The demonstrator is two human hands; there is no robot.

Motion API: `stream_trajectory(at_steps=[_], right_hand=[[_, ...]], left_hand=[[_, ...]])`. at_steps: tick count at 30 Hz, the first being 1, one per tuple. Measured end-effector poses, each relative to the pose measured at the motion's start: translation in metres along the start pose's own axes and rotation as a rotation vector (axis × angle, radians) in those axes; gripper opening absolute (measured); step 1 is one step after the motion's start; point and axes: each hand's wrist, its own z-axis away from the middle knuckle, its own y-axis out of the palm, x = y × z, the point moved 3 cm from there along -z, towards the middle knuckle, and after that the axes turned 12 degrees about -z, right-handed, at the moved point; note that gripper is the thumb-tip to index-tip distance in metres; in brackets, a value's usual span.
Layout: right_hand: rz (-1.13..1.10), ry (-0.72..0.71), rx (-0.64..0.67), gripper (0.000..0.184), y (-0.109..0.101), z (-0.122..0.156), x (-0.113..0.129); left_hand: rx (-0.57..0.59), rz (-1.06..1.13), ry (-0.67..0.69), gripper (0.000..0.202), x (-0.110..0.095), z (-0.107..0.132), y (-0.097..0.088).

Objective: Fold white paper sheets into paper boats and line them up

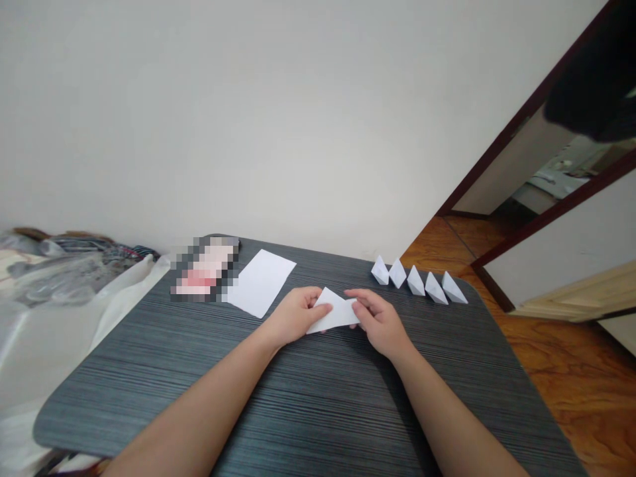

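Note:
Between my two hands is a partly folded sheet of white paper [334,314], with one pointed corner standing up at its upper left. My left hand [297,314] pinches its left side, thumb on top and fingers beneath. On the right side, my right hand [377,320] grips the paper between thumb and fingers. Left of my hands lies a flat stack of white paper [262,283]. Several folded white paper boats [416,281] stand in a slanting row at the table's back right.
The dark wood-grain table [318,411] has rounded corners and backs onto a pale wall [278,119]. A pixelated pinkish item [206,268] lies at the back left. Plastic-wrapped things [74,278] crowd the left side. Wooden floor [571,371] and a doorway are to the right.

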Motion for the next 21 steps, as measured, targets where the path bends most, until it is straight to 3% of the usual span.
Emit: stream_trajectory(at_steps=[4, 6, 13, 21], right_hand=[[-0.249, -0.079, 0.047, 0.022, -0.001, 0.001, -0.003], [-0.265, -0.130, 0.076, 0.023, -0.001, 0.001, -0.003], [0.065, -0.184, 0.151, 0.028, 0.001, 0.003, 0.007], [0.179, -0.287, 0.174, 0.020, 0.000, -0.001, 0.015]], left_hand=[[-0.026, 0.166, -0.041, 0.024, 0.006, -0.004, 0.001], [-0.045, 0.218, -0.041, 0.025, 0.008, -0.005, 0.001], [-0.077, 0.261, -0.058, 0.027, 0.007, -0.004, 0.001], [-0.009, 0.198, -0.046, 0.022, 0.002, -0.002, -0.001]])
